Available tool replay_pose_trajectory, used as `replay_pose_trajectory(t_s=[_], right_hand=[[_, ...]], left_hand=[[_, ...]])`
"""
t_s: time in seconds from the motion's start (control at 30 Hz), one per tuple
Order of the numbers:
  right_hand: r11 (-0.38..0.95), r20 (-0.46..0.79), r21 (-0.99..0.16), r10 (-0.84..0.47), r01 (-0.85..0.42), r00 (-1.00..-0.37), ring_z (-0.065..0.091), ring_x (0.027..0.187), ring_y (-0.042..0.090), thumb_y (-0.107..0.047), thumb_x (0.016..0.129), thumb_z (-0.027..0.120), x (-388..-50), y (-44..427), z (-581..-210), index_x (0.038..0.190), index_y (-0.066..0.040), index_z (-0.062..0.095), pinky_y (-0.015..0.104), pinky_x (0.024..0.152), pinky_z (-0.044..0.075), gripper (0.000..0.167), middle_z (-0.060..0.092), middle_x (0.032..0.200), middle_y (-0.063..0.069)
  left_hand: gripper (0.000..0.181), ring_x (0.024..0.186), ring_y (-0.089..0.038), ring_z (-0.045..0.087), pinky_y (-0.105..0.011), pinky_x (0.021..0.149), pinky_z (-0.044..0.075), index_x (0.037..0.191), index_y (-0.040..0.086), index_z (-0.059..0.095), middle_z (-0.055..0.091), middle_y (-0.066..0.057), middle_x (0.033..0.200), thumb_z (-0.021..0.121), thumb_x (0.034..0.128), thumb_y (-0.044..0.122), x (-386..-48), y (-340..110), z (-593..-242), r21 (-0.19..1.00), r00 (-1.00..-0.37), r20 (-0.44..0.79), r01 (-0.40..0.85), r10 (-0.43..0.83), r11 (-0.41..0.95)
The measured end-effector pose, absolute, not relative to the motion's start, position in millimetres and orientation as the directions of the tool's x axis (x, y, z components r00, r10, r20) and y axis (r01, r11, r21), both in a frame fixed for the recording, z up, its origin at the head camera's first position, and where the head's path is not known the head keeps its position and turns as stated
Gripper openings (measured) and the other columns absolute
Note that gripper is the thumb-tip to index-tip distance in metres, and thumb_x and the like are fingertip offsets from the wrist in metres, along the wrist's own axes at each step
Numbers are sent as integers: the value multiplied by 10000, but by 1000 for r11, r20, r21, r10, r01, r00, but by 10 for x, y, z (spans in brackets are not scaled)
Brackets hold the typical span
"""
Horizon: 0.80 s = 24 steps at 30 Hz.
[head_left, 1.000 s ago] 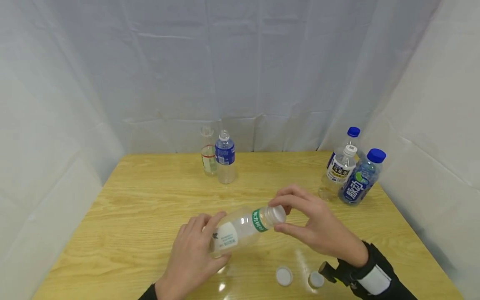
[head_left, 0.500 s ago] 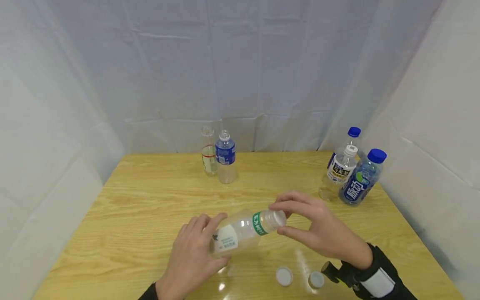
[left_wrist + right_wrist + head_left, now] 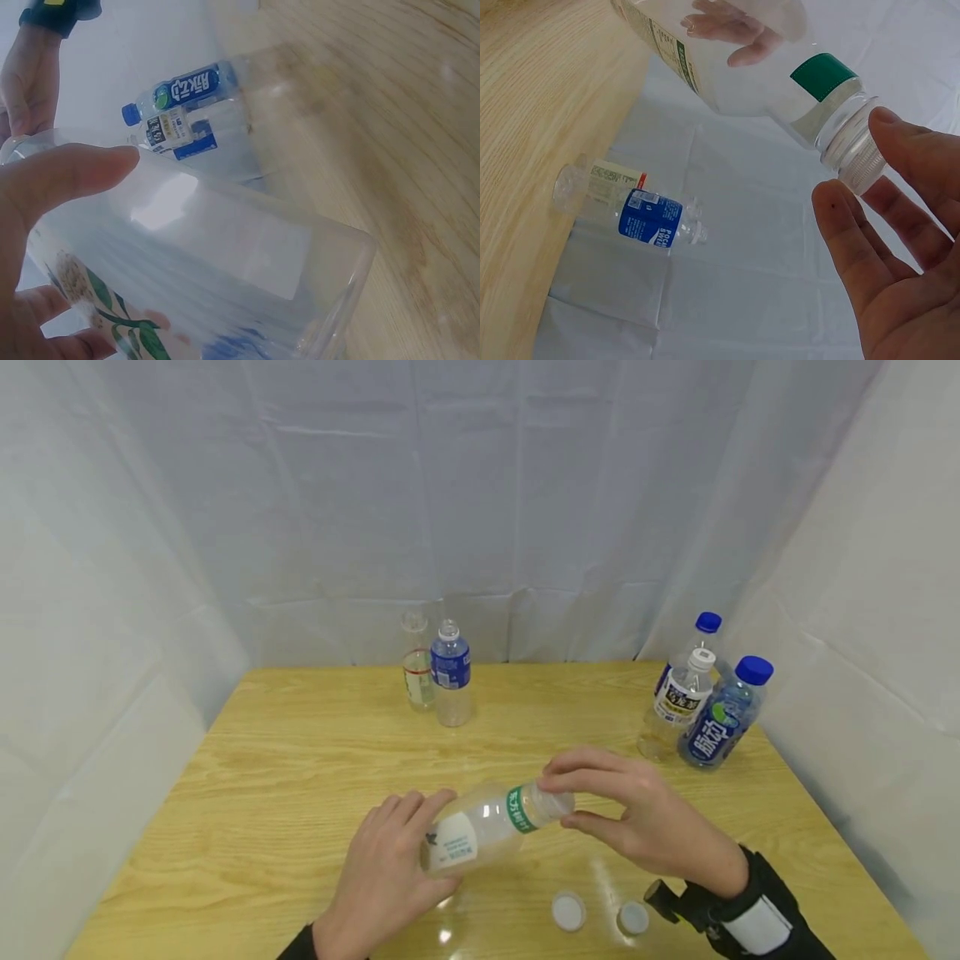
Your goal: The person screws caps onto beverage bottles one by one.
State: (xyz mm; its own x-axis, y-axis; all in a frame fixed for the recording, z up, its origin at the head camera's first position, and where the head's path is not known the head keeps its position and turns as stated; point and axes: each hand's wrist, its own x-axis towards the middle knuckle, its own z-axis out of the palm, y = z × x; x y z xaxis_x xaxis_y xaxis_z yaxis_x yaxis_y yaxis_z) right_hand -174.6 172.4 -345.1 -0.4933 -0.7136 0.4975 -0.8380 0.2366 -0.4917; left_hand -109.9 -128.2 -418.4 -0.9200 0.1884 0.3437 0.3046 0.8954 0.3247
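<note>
A clear bottle with a green neck band and a white label is held tilted above the wooden table, its neck to the right. My left hand grips its lower body, the thumb and fingers on opposite sides. At the mouth end, my right hand pinches the whitish cap between thumb and fingers. In the right wrist view the thumb touches the ribbed cap, with the other fingers around it. The left wrist view shows the bottle's base end close up.
Two uncapped bottles, one clear and one blue-labelled, stand at the back. Three capped bottles stand together at the right, a blue one in front. Two white caps lie near the front edge.
My right hand has shifted slightly right and its fingers have changed position around the cap. The bottle and my left hand have barely moved.
</note>
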Motion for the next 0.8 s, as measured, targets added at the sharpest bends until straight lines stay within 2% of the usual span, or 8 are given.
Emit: replay_pose_trajectory(t_s=[0.37,0.6,0.8], right_hand=[[202,488,-464,-754,-863,-439,628,1171,171,49,784,807,-1773,1740,-3427,1264,-204,680,209,921,546,558,632,1305,0],[202,484,-417,-776,-886,-404,621,1179,175,48,779,812,-1775,1728,-3408,1244,-208,684,191,955,521,545,636,1299,-10],[160,501,-415,-782,-896,-372,626,1170,182,78,767,805,-1789,1725,-3391,1235,-195,683,191,956,521,555,637,1288,2]], left_hand=[[892,895,-32,528,-273,817,481,1345,286,600,656,136,1062,910,529,464,-1085,-1291,-4135,382,-943,273,286,188,879],[907,858,0,495,-234,759,456,1334,306,601,633,179,1029,926,501,461,-1081,-1303,-4121,412,-957,224,264,184,872],[891,861,4,495,-224,733,445,1331,317,604,630,197,1042,927,514,466,-1076,-1321,-4078,472,-970,159,239,185,849]])
